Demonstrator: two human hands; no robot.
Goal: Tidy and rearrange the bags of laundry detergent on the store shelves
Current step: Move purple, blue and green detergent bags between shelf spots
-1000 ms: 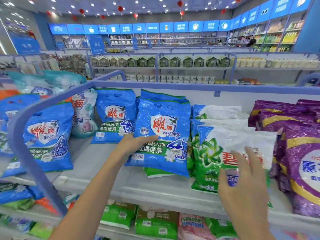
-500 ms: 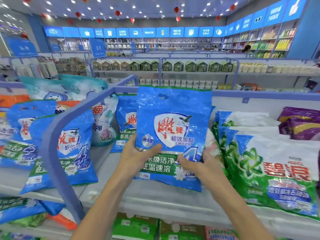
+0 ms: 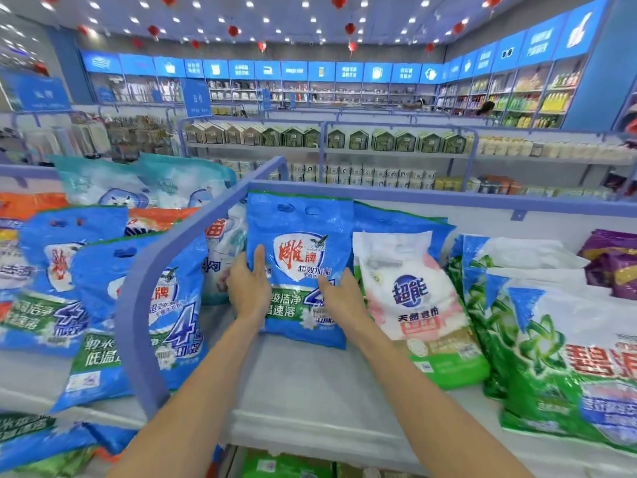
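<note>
1. Blue detergent bag (image 3: 299, 267) was held upright near the shelf (image 3: 310, 391) back edge, beside the white bag (image 3: 410, 291).
2. Left hand (image 3: 249, 288) and right hand (image 3: 341, 298) were clasped on its sides, fingers spread.

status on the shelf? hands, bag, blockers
Left hand and right hand both on the blue bag. Bag upright on the shelf. White bag close on its right; nothing blocking.

Landmark: shelf divider rail (image 3: 193, 236); right of it, one detergent bag (image 3: 300, 243) stands on the shelf (image 3: 310, 384), leaning back; left hand (image 3: 249, 288) and right hand (image 3: 343, 298) on its front; further right, a second bag (image 3: 410, 270); left of the rail, more bags (image 3: 113, 326).
</note>
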